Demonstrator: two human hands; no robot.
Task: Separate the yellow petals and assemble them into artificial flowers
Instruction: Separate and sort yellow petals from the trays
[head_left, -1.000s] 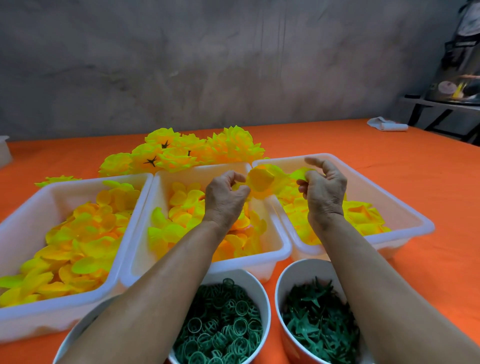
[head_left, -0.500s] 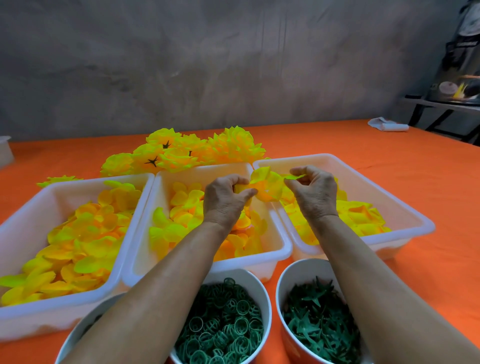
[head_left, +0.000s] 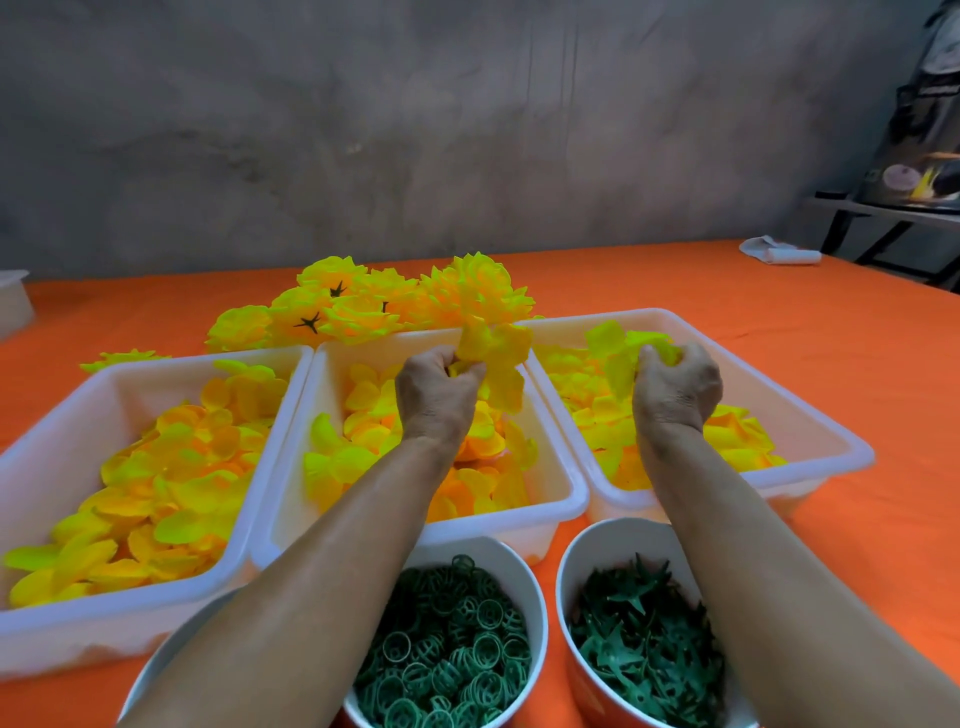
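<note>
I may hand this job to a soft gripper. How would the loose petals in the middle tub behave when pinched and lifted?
Probably floppy: the petals the left hand grips droop and fold. Likely very light, since they lie heaped loosely in the middle tub. They may cling together, as both hands hold clumps rather than single petals.

Showing neon yellow shading into orange on the petal cluster (head_left: 496, 358) pinched in the left hand (head_left: 436, 400), and greener yellow on the petals (head_left: 618, 353) in the right hand (head_left: 675, 387). Sitting white beneath both hands, three trays (head_left: 545, 499) of yellow-orange petals. Glowing yellow with dark star centres beyond the fingers, finished flowers (head_left: 363, 306). Lying orange underneath, the tablecloth (head_left: 779, 322). Holding dark green rings (head_left: 447, 649) and green star pieces (head_left: 639, 644) near the forearms, white bowls (head_left: 519, 556).
</note>
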